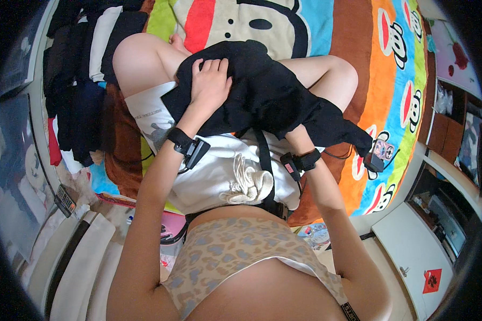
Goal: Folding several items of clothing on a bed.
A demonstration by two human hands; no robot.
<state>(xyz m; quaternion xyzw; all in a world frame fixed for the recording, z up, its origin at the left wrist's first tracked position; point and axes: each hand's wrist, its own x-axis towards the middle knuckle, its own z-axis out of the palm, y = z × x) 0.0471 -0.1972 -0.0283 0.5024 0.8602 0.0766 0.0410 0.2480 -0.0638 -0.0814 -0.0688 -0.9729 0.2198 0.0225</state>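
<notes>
A black cloth garment (pixel 249 88) lies spread over my crossed legs, with a narrow sleeve-like part (pixel 341 126) reaching off to the right. My left hand (pixel 211 82) rests palm down on its left side, fingers slightly bent and thumb apart. Only the wrist end of my right hand (pixel 295 132) shows. The rest goes under or into the black cloth, so its fingers are hidden. Each wrist wears a black strap with a small box, the left box (pixel 197 154) and the right box (pixel 291 166). White shorts (pixel 209 176) with a cream drawstring (pixel 251 182) cover my lap.
A bright patterned blanket (pixel 345 36) lies beneath me. At the left lie folded dark clothes (pixel 76 108) with a white piece (pixel 104 44) among them. A small device with a sticker (pixel 379 154) sits by the sleeve end. A remote control (pixel 65 200) lies lower left. A white cabinet door (pixel 413 236) stands lower right.
</notes>
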